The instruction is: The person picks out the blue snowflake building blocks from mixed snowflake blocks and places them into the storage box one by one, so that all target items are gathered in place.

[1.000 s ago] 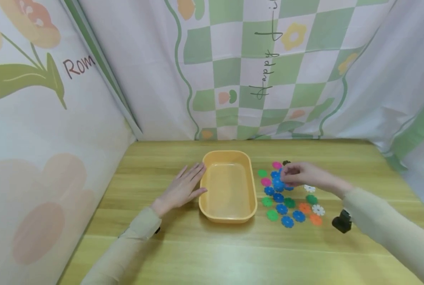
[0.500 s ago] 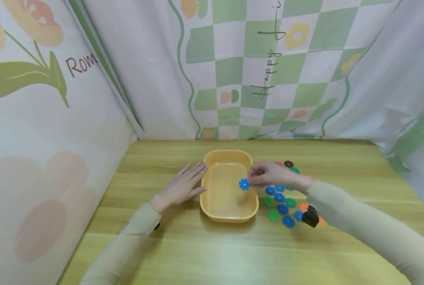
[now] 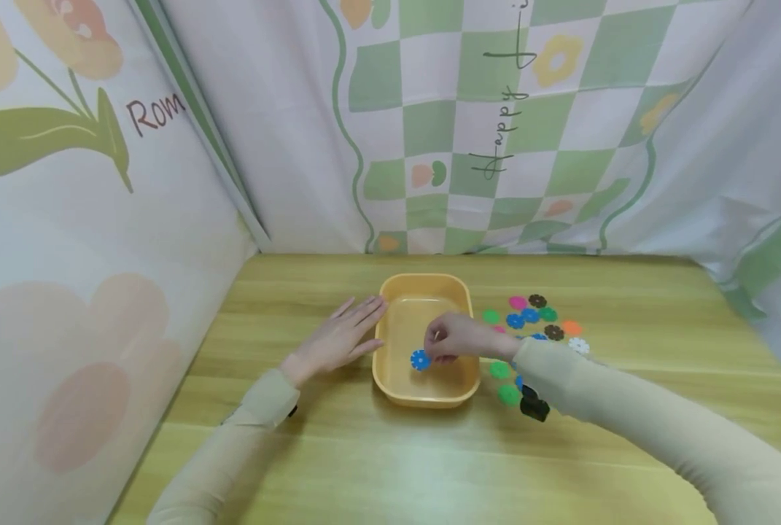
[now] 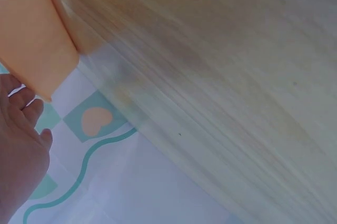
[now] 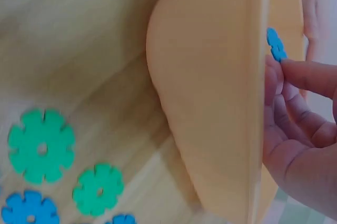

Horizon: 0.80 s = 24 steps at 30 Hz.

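Yellow tray (image 3: 423,399) stands on the wooden tabletop (image 3: 344,467), in the same spot as a second ago. At its 9 o'clock, the left hand (image 3: 337,341) rests against the rim with fingers extended, unchanged since then. The right hand (image 3: 460,337) has travelled: a second ago it was over the loose discs, half a second ago at the tray's 3 o'clock rim, and now it is further toward 9 o'clock, inside the tray, its sleeve (image 3: 587,383) hiding some discs. Loose discs (image 3: 554,332) in green, blue, pink, brown, orange and white lie at the tray's 3 o'clock. Thumb and fingers of the right hand pinch one blue disc (image 3: 420,360), tilted, within the tray just below its centre, toward 6 o'clock; whether it touches the tray's floor cannot be told.
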Each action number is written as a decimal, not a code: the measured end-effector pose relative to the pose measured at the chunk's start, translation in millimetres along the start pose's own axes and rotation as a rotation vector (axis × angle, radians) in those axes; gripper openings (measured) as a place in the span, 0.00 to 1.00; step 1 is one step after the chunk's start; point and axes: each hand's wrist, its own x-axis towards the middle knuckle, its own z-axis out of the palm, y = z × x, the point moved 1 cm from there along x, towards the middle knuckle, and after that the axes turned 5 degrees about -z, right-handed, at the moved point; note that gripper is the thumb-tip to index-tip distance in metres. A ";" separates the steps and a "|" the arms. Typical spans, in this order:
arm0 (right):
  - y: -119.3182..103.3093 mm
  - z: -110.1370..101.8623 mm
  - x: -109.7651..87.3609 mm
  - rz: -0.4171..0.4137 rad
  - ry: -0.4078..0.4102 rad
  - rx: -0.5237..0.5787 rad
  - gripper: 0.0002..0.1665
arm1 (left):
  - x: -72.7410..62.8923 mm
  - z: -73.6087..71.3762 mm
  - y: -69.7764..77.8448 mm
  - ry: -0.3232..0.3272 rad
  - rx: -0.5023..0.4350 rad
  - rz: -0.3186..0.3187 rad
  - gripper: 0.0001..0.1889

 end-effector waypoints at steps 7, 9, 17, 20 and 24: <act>-8.3 17.9 8.9 0.061 0.002 -0.075 0.04 | 0.9 0.9 0.1 0.005 0.012 0.000 0.38; -9.3 22.0 10.9 0.071 0.010 -0.105 0.03 | 0.5 1.2 0.2 0.006 0.018 0.001 0.38; -12.7 33.3 15.3 0.145 0.007 -0.077 0.03 | 0.0 3.7 0.5 0.003 0.021 -0.008 0.38; -13.0 35.8 15.8 0.155 0.001 -0.078 0.04 | 0.4 3.5 1.0 0.003 0.016 -0.010 0.37; -14.0 38.2 16.0 0.168 0.004 -0.079 0.04 | 0.7 2.6 1.5 0.002 0.011 -0.014 0.37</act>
